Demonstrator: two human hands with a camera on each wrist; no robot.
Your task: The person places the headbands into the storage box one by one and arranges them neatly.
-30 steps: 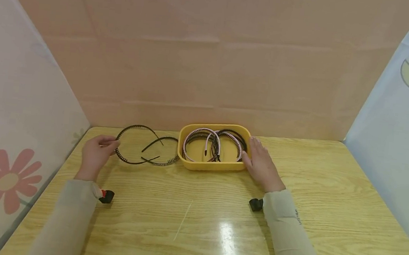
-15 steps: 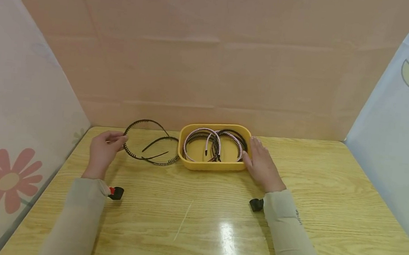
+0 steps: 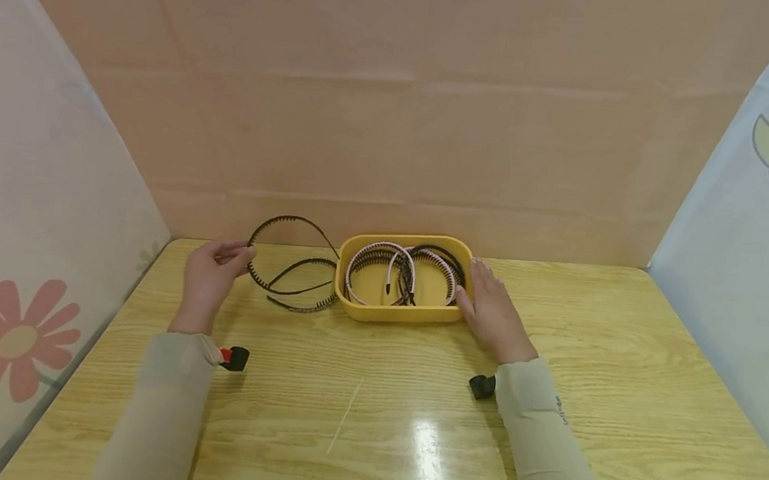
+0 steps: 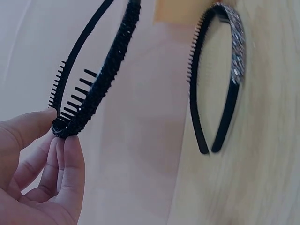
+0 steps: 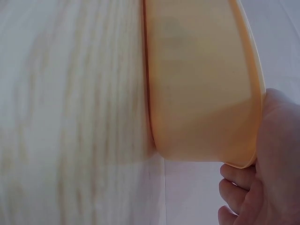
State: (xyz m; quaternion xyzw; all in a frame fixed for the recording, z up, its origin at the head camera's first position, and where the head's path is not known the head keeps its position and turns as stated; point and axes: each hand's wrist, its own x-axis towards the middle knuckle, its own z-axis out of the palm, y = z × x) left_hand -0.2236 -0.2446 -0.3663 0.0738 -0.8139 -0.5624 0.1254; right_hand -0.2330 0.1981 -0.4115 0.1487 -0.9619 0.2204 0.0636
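My left hand (image 3: pixel 210 277) pinches a black toothed headband (image 4: pixel 108 68) between thumb and fingers, its glittery outer side showing in the left wrist view. The headband is raised, with its ends toward the yellow bin (image 3: pixel 405 315). Below it, a second black headband (image 4: pixel 238 54) with a silvery glitter section lies on the table against the bin's left end. At the opposite end my right hand (image 3: pixel 492 311) holds the bin, thumb over the rim and fingers along the outside. Pink and black headbands (image 3: pixel 384 245) overlap inside the bin.
The bin stands near the back edge of the wooden table (image 3: pixel 283 431), close to the peach backdrop (image 3: pixel 394 140). Printed cloth panels rise at left and right. A black wrist camera (image 3: pixel 235 358) sits by the left cuff, another by the right.
My left hand has moved right and away from me, lifting the black headband toward the bin's left end. My right hand and the bin have stayed in place.
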